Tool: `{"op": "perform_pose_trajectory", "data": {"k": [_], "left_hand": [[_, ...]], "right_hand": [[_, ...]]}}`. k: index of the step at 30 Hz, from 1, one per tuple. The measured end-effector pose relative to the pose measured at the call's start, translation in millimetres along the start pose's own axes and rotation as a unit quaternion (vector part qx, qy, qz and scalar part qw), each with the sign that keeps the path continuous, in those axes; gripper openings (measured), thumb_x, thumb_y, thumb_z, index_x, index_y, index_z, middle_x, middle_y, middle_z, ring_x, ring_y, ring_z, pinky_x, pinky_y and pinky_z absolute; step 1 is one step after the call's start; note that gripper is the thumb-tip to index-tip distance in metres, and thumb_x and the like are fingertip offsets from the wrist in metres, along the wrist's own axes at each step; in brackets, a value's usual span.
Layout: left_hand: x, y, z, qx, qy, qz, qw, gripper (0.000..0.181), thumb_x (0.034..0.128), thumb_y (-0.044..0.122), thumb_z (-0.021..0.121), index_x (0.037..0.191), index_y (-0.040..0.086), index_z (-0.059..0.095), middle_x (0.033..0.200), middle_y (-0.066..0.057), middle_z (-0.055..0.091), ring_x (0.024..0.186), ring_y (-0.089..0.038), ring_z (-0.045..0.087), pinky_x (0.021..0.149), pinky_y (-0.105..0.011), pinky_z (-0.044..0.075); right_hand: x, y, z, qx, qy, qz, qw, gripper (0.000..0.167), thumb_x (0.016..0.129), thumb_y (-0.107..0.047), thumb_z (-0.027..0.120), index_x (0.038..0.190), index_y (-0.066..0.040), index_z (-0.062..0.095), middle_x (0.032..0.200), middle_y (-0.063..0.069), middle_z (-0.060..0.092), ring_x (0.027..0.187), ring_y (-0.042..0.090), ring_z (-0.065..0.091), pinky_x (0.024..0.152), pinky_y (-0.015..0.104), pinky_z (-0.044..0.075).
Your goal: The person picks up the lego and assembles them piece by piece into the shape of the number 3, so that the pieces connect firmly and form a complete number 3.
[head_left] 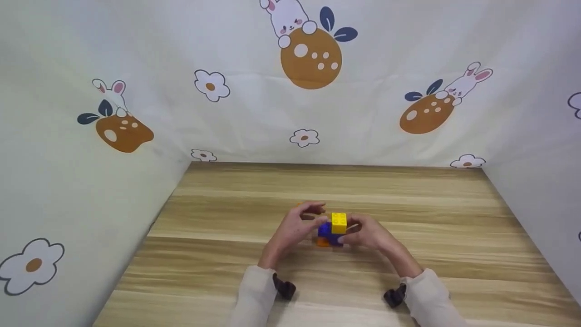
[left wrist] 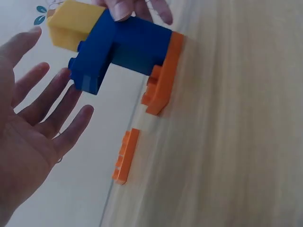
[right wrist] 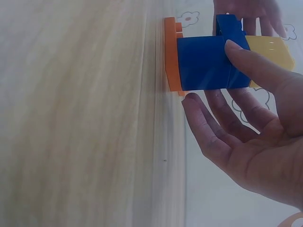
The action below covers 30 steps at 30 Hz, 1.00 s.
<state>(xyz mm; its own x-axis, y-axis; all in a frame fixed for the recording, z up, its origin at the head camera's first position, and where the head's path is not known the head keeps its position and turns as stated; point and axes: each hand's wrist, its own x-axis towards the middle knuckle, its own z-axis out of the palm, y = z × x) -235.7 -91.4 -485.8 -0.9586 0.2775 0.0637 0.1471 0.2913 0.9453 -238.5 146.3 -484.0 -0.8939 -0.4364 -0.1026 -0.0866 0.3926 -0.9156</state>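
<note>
A stack of toy building bricks stands on the wooden table: an orange brick at the bottom, a big blue brick over it, a narrower blue brick jutting out to the left, and a yellow brick on top. My right hand pinches the blue part from the right, thumb on the near face and fingers behind. On the other side, my left hand has its fingers spread and extended beside the jutting brick. Whether its fingertips touch that brick I cannot tell.
A loose orange brick lies on the table beyond my left hand, mostly hidden by it in the head view. White cloth walls printed with rabbits, oranges and flowers enclose the table's back and sides.
</note>
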Motion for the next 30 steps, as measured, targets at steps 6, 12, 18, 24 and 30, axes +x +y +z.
{"op": "perform_pose_trajectory", "data": {"k": [6, 12, 18, 24, 30], "left_hand": [[2.3, -5.3, -12.0, 0.003, 0.014, 0.005, 0.9999, 0.046, 0.0933, 0.043, 0.069, 0.133, 0.020, 0.063, 0.126, -0.007, 0.067, 0.118, -0.024, 0.062, 0.105, -0.042, 0.051], [9.6, -8.8, -24.6, 0.030, 0.023, 0.025, 0.9990, 0.041, 0.0951, 0.030, 0.069, 0.131, 0.012, 0.064, 0.127, -0.014, 0.066, 0.118, -0.025, 0.062, 0.104, -0.042, 0.052], [19.8, -19.1, -36.2, 0.037, 0.018, 0.038, 0.9984, 0.040, 0.0929, 0.019, 0.072, 0.130, 0.007, 0.063, 0.129, -0.020, 0.065, 0.121, -0.035, 0.060, 0.103, -0.046, 0.052], [27.8, -33.1, -42.3, 0.040, 0.004, 0.019, 0.9990, 0.048, 0.0911, 0.015, 0.074, 0.134, 0.000, 0.058, 0.133, -0.022, 0.061, 0.123, -0.038, 0.058, 0.103, -0.046, 0.052], [35.1, -40.0, -46.7, 0.058, 0.020, -0.003, 0.9981, 0.052, 0.0871, 0.015, 0.078, 0.134, 0.001, 0.060, 0.135, -0.020, 0.060, 0.123, -0.034, 0.058, 0.106, -0.047, 0.050]], "right_hand": [[-1.2, 0.9, 1.3, 0.017, 0.001, 0.005, 0.9998, 0.046, 0.081, -0.009, 0.082, 0.120, 0.006, 0.062, 0.115, 0.026, 0.067, 0.098, 0.023, 0.069, 0.082, 0.037, 0.061], [-1.2, 2.1, 1.1, 0.014, 0.010, 0.021, 0.9996, 0.046, 0.080, -0.009, 0.082, 0.119, 0.005, 0.063, 0.116, 0.025, 0.066, 0.098, 0.023, 0.069, 0.082, 0.036, 0.061], [-0.2, 1.3, 1.9, 0.012, 0.012, 0.024, 0.9996, 0.045, 0.080, -0.009, 0.083, 0.118, 0.005, 0.063, 0.115, 0.025, 0.066, 0.097, 0.022, 0.069, 0.082, 0.036, 0.061], [0.6, 1.6, 2.3, 0.013, 0.015, 0.031, 0.9993, 0.045, 0.079, -0.009, 0.083, 0.118, 0.005, 0.063, 0.116, 0.024, 0.066, 0.097, 0.021, 0.068, 0.082, 0.033, 0.060], [-0.2, 2.1, 1.0, 0.011, 0.014, 0.035, 0.9992, 0.047, 0.079, -0.010, 0.084, 0.119, 0.005, 0.063, 0.116, 0.023, 0.066, 0.098, 0.022, 0.069, 0.080, 0.032, 0.060]]}}
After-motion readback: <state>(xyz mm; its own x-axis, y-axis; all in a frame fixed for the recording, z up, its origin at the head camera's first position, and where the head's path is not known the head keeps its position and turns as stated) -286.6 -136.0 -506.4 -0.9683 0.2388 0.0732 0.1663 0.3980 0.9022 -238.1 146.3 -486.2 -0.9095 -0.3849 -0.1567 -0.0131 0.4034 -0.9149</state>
